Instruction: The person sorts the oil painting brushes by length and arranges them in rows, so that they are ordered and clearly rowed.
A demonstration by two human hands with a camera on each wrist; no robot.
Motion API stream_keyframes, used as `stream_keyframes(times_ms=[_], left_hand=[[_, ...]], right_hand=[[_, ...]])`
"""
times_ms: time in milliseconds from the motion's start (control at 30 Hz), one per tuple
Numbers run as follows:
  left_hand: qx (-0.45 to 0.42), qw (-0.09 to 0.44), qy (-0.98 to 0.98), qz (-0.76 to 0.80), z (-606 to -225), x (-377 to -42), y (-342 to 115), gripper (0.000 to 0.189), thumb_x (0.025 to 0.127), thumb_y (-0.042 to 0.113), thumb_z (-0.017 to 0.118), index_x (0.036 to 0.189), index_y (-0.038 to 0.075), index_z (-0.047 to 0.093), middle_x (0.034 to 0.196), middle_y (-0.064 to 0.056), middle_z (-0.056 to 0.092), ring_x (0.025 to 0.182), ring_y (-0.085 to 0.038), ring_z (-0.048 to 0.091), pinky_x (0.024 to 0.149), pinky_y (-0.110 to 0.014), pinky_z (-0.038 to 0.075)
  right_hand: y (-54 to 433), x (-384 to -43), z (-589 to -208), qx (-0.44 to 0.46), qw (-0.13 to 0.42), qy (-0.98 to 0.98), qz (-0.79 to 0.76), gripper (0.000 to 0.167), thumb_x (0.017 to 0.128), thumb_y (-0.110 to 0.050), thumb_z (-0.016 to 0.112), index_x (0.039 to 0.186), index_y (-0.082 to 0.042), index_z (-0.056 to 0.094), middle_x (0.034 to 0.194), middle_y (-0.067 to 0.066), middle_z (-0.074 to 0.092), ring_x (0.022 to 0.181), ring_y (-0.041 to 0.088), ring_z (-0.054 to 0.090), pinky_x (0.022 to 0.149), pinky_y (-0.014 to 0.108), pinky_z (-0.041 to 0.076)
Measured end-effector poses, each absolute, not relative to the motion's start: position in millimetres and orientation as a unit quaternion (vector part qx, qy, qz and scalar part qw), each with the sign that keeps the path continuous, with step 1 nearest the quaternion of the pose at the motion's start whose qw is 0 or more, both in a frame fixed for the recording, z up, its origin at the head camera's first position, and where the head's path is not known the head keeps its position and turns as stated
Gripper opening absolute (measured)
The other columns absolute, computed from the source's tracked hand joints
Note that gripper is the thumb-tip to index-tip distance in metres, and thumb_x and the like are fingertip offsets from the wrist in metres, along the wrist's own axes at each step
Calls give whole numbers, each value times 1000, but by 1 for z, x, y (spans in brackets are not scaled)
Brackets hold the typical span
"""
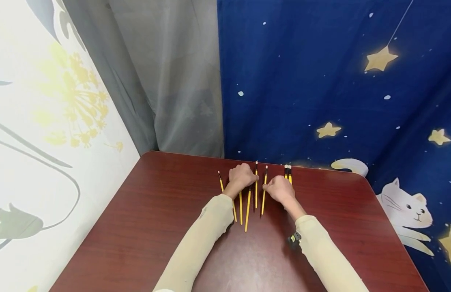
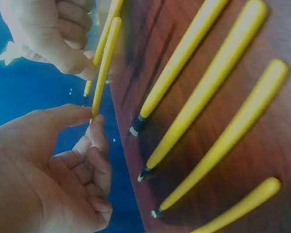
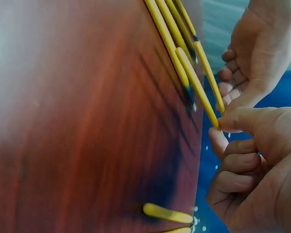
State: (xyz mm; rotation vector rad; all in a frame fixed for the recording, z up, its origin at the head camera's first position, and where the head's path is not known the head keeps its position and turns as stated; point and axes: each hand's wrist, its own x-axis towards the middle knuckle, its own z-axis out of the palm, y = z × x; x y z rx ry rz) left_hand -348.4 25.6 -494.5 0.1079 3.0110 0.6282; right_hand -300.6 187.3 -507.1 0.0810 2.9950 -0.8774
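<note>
Between thumb and forefinger, my left hand (image 1: 243, 175) pinches a yellow-handled paintbrush (image 1: 256, 192) near its dark, white-tipped end. Just to the right, my right hand (image 1: 280, 188) pinches a second yellow paintbrush (image 1: 263, 200) in the same way. Both held brushes point their handle ends back toward me, side by side above the tabletop; their shadows fall on the wood. In the left wrist view, the left thumb and fingertips meet on its brush (image 2: 105, 68). The right wrist view shows the right fingertips on the other brush (image 3: 196, 87).
Several more paintbrushes (image 1: 248, 209) lie fanned out on the dark red wooden table (image 1: 167, 211), beside and below the left forearm. Two others (image 1: 290, 174) lie near the far edge, partly behind the right hand. Patterned curtains (image 1: 284, 81) hang behind the table.
</note>
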Motion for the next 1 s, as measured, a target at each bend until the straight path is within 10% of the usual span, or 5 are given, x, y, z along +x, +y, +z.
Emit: stream_keyframes(times_ms=[700, 1000], left_hand=[[-2, 71, 981, 181, -510, -384, 47, 31, 94, 44, 75, 101, 14, 80, 104, -7, 79, 97, -27, 72, 108, -47, 48], [1, 56, 984, 168, -520, -387, 47, 29, 95, 43, 75, 85, 16, 76, 92, -6, 77, 88, -27, 71, 104, -46, 48]], right_hand=[[175, -347, -514, 58, -1, 973, -224, 47, 94, -32, 73, 53, -16, 58, 60, 6, 62, 67, 30, 63, 60, 38, 46], [181, -371, -549, 69, 30, 965, -250, 40, 93, -37, 72, 58, -19, 66, 71, 7, 68, 74, 31, 65, 63, 45, 50]])
